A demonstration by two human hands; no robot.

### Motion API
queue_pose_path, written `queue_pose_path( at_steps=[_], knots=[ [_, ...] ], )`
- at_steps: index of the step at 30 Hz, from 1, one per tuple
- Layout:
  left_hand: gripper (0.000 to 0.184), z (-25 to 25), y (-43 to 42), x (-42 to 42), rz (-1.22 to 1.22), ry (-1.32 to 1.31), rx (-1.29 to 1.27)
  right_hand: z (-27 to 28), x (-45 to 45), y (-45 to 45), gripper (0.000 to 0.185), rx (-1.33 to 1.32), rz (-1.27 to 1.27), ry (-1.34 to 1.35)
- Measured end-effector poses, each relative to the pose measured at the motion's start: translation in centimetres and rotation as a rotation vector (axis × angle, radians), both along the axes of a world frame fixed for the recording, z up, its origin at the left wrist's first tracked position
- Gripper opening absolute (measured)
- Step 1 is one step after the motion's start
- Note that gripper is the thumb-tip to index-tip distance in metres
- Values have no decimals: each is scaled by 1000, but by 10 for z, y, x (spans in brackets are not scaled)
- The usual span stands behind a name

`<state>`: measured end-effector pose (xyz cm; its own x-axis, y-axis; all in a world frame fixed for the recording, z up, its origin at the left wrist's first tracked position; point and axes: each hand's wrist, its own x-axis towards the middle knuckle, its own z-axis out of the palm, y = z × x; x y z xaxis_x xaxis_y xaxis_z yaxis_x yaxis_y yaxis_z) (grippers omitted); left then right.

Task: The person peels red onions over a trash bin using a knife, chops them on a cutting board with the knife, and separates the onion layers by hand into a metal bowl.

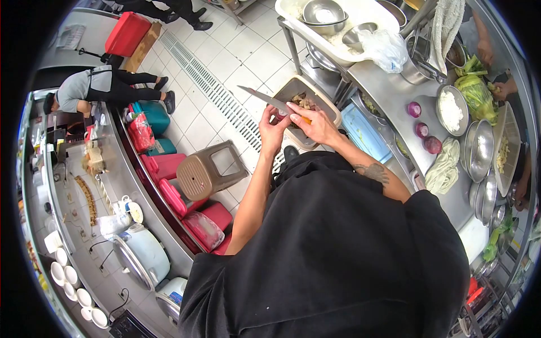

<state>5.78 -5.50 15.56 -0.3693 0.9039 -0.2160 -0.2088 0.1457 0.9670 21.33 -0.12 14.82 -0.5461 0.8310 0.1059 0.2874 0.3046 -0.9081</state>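
My right hand (316, 125) is closed on a kitchen knife (264, 97), its blade pointing up and left; a bit of yellow handle shows by the fingers. My left hand (271, 129) is closed around a red onion (279, 114), mostly covered by the fingers. Both hands are close together, with the blade alongside the onion. Below and just beyond them stands a beige bin (333, 107) with brownish scraps in it. To the right, several red onions, one of them a purple onion (414, 109), lie on the steel counter (389, 90).
A bowl of white food (452, 110), a pale green cloth (444, 166) and stacked steel bowls (480, 149) are on the right counter. A brown stool (197, 174) stands left. Another person (93, 84) bends over the far-left counter. A floor drain (211, 81) runs between.
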Motion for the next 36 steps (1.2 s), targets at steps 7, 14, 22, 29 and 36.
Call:
queue_pose_path(
  at_steps=[7,14,22,29,36],
  knots=[
    [54,-1,-3,0,-59,-86,-10,15,1,2,50,-912,-46,274],
    [52,-7,-4,-9,-68,-375,13,10,13,10,54,-793,6,183],
    [40,1,0,-16,-23,-652,36,22,6,0,66,-74,22,-105],
    [50,8,0,-12,19,-456,19,27,2,2,59,-26,69,-155],
    [57,13,0,-12,-23,-296,-9,47,3,0,56,-83,91,-276]
  ],
)
